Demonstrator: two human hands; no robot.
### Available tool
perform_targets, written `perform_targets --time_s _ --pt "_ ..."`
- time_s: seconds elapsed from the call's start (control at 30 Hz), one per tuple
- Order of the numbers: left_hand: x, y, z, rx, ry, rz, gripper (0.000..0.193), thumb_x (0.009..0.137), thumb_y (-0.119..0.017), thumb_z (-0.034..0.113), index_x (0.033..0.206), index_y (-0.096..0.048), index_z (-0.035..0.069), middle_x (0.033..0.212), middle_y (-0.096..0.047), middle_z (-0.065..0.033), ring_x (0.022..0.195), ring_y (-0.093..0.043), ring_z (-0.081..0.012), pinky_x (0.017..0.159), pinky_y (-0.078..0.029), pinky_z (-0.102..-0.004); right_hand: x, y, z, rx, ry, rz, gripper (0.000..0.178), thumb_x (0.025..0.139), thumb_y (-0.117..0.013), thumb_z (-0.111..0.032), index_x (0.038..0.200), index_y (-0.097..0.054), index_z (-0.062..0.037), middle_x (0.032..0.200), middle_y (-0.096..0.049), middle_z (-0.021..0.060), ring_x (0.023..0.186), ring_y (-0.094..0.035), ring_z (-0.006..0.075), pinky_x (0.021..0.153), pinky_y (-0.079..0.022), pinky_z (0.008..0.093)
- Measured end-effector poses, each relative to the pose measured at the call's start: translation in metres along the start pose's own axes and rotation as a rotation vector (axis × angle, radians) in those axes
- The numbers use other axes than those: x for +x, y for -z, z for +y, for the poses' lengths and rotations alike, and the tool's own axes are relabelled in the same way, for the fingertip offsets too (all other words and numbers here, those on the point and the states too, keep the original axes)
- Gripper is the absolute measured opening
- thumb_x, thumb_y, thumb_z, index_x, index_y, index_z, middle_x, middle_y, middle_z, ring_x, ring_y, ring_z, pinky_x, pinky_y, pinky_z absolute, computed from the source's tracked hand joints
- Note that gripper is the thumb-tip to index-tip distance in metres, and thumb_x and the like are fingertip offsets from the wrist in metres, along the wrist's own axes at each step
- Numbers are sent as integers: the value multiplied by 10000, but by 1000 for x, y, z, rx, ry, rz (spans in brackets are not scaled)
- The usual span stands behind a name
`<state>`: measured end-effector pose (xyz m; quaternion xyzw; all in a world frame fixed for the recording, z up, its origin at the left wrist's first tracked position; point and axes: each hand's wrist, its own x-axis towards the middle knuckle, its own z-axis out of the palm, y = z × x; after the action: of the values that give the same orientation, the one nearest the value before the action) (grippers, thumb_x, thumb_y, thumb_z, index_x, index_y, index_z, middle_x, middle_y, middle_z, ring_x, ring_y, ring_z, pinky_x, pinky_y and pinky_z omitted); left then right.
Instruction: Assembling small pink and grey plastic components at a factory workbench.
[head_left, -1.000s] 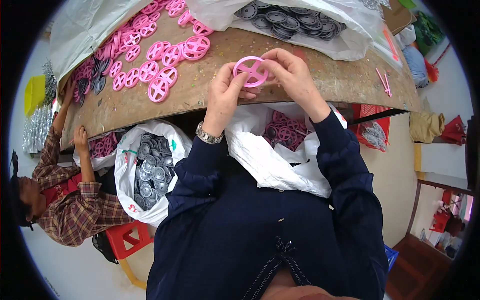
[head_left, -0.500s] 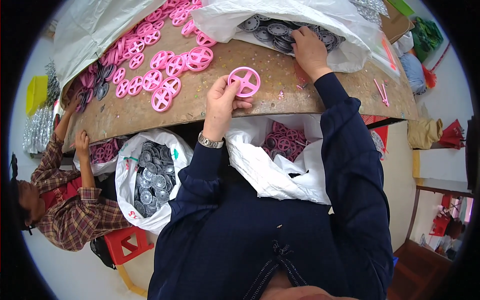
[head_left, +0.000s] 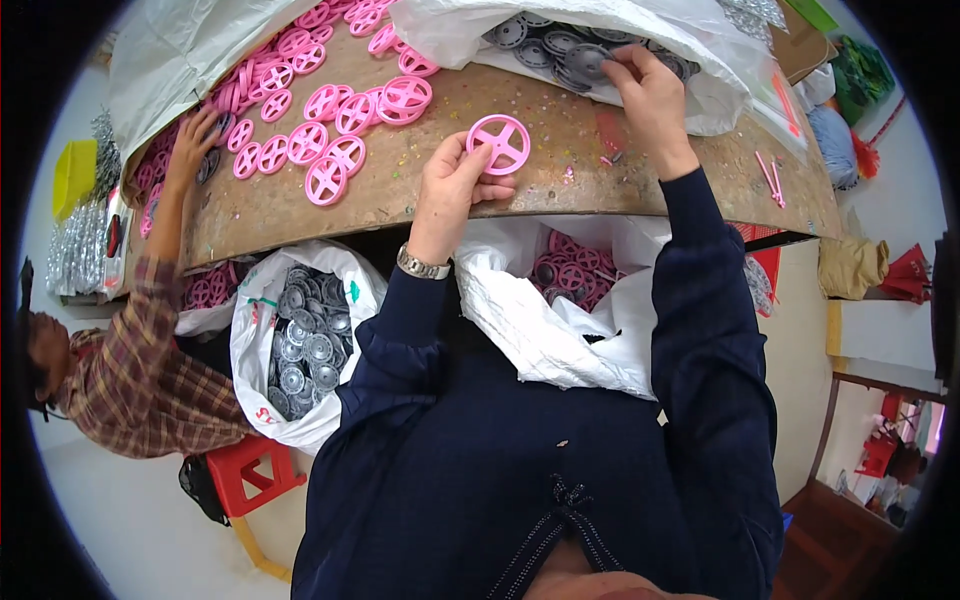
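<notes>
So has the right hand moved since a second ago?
Yes. The right hand has left the pink wheel that the left hand holds and reached up the table to the grey discs in the white bag.

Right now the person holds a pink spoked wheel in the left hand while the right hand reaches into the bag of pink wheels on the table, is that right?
Not quite. The left hand does hold the pink spoked wheel, but the right hand reaches into the white bag of grey wheels on the table, not pink ones. The head view shows it.
</notes>
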<state>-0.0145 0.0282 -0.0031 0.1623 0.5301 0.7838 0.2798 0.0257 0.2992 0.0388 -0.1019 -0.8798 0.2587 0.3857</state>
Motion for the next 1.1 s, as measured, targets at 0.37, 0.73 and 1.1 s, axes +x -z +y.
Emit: perform_targets --time_s 0.37,0.73,1.1 --pt "-10 -17 3 -13 34 -76 272 1018 -530 165 1232 -526 -2 1026 -670 -106 838 -696 -176 736 -600 -284 -68 2 -56 719 -418 -459 115 927 -664 -110 958 -600 -20 835 -638 8 740 -592 59 638 -474 211" --pt "-23 -24 2 93 -84 -145 257 1004 -518 82 1248 -525 -1 1059 -662 -95 862 -693 -170 744 -596 -276 -89 8 -86 571 -338 -330 175 922 -657 -100 1047 -611 13 945 -644 10 838 -594 81 734 -485 231" --pt "-33 -35 2 232 -269 -146 200 1007 -549 136 1153 -567 0 988 -641 -63 836 -664 -128 673 -574 -256 -105 19 -93 765 -377 -396 198 940 -622 -59 1120 -623 23 1000 -665 15 916 -604 69 809 -486 226"
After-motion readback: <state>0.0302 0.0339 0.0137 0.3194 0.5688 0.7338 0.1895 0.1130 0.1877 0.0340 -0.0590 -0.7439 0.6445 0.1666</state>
